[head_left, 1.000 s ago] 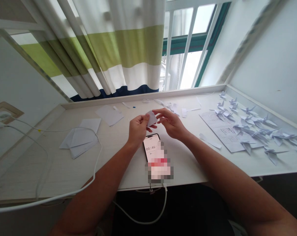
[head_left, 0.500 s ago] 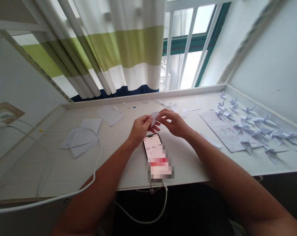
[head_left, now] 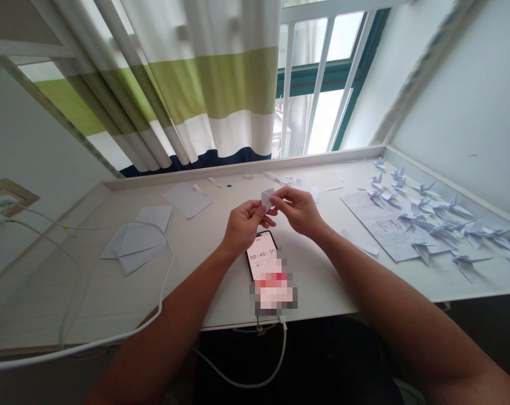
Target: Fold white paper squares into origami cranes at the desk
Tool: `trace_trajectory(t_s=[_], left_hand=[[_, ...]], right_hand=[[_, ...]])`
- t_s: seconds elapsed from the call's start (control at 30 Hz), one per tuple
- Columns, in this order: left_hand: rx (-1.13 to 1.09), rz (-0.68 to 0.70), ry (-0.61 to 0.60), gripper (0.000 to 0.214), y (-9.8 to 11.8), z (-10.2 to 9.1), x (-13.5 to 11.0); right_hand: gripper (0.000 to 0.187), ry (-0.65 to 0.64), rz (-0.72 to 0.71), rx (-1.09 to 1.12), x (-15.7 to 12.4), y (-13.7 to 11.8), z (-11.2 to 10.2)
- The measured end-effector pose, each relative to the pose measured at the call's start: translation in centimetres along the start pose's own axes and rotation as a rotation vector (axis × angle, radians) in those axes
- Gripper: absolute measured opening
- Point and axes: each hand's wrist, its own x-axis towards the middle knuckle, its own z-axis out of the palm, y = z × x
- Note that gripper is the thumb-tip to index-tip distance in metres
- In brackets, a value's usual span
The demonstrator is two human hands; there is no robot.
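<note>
"What's in the hands?"

"A small folded piece of white paper [head_left: 267, 198], held up above the tabletop [head_left: 204, 281]. The grip is closed on both sides: the left hand [head_left: 244, 228] and the right hand [head_left: 299, 212] each pinch it between thumb and fingers."

"What's around them? Call the window twelve o'clock."

"At six, just below the hands, lies a smartphone [head_left: 261, 256] showing a timer at 00:46:30, its lower part blurred out. At three, paper cranes [head_left: 424, 219] stand in a loose crowd, some on a printed sheet [head_left: 377, 222]. At nine, there's a pile of white paper squares [head_left: 139, 239], with a single sheet [head_left: 187, 201] at ten. Paper scraps [head_left: 286, 180] lie at one."

"Anything in the way?"

"Nothing between the hands, but a white cable [head_left: 164, 281] loops past the pile and drops over the tabletop's edge at seven."

"And the room?"

"A striped curtain [head_left: 208, 84] hangs at twelve, beside a green-framed window [head_left: 322, 101]. A pale wall [head_left: 461, 101] rises at two."
</note>
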Motion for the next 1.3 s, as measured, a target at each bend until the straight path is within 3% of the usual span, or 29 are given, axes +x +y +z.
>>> trace_trajectory(t_s=[0.33, 0.67, 0.93, 1.13, 1.3], left_hand=[[-0.078, -0.061, -0.015, 0.045, 0.2, 0.3, 0.0], [-0.114, -0.068, -0.025, 0.048, 0.4, 0.7, -0.3], [-0.105, -0.077, -0.005, 0.045, 0.7, 0.8, -0.5], [-0.157, -0.034, 0.065, 0.044, 0.4, 0.7, -0.3], [-0.145, -0.042, 0.059, 0.044, 0.1, 0.7, -0.3]], right_hand=[[0.043, 0.056, 0.067, 0.106, -0.1, 0.7, 0.6], [0.042, 0.108, -0.017, 0.12, -0.2, -0.1, 0.8], [0.035, 0.099, -0.031, 0.18, -0.3, 0.0, 1.0], [0.048, 0.063, 0.043, 0.284, -0.3, -0.2, 1.3], [0.038, 0.02, 0.088, 0.277, -0.4, 0.0, 1.3]])
